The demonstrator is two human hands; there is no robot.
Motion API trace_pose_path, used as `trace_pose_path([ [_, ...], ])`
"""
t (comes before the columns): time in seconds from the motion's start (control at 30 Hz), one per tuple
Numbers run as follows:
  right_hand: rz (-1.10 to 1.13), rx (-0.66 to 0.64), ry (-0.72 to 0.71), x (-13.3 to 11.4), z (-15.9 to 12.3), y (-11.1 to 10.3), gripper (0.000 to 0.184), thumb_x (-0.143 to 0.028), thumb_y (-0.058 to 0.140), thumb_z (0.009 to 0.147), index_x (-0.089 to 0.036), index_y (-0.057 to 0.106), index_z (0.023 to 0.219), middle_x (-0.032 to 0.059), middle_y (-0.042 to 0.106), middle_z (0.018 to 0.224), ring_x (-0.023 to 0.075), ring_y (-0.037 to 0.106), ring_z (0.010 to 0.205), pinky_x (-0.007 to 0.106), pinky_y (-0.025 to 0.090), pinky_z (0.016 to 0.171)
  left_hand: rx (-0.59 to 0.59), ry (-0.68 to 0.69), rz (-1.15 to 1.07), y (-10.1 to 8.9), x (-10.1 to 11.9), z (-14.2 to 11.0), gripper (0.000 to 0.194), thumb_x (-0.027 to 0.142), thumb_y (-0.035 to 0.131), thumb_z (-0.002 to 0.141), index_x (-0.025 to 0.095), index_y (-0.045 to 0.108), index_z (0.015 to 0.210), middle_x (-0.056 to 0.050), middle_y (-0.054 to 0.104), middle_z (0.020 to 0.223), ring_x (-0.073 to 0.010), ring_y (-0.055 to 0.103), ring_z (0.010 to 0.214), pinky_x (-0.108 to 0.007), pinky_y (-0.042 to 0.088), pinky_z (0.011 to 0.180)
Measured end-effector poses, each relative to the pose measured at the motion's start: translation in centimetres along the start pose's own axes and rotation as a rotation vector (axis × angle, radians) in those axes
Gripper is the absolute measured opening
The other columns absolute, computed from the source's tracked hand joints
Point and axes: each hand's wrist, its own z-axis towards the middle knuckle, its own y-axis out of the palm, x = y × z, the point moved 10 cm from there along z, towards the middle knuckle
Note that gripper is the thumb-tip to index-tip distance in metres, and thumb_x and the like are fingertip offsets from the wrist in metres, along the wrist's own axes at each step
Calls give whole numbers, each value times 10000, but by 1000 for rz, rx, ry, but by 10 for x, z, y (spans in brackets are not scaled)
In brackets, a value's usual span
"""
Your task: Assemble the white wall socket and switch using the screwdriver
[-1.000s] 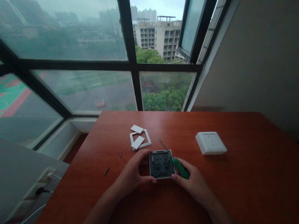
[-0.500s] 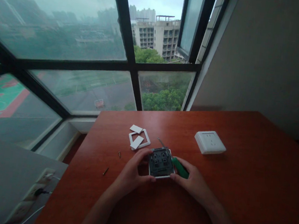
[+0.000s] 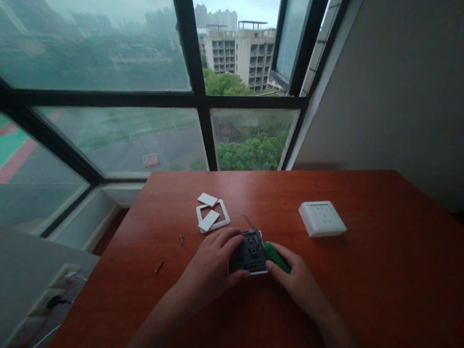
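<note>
Fingers of my left hand (image 3: 214, 258) wrap over the left part of a wall switch (image 3: 252, 258), whose dark inner side faces up within a white edge. My right hand (image 3: 294, 271) is closed around the green handle of a screwdriver (image 3: 276, 256), its thumb near the switch's right edge. The screwdriver's metal shaft points away to the upper left, across the switch's far corner. Beyond my left hand lies a white square frame (image 3: 226, 212) with two white rocker plates (image 3: 209, 221) on and beside it.
Two screws (image 3: 159, 267) (image 3: 181, 240) lie on the reddish-brown table (image 3: 371, 279) to the left. A white socket box (image 3: 322, 218) stands at the right rear. Windows rise behind the table, and a power strip (image 3: 47, 301) hangs at the lower left.
My left hand has shifted over the switch, with its fingers now covering more of its left half. My right hand still holds the screwdriver. The view has moved slightly.
</note>
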Motion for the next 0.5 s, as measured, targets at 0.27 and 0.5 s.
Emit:
trace_pose_path([
  [0.27,7,-9,-22,-3,-2,1,413,-285,605,808,-148,628,1197,89,690,1153,271,613,1082,420,462,963,-103,56,95,0,14,9,617,235,809,655,218,543,1212,-116,517,1342,-341,489,1224,-509,419,1025],
  [0.5,13,-71,-3,-5,-2,7,565,-263,718,714,-158,589,1253,76,690,1133,248,641,983,386,506,889,-127,67,69,-3,13,15,590,267,807,666,234,559,1200,-95,546,1315,-320,539,1163,-486,438,1000],
])
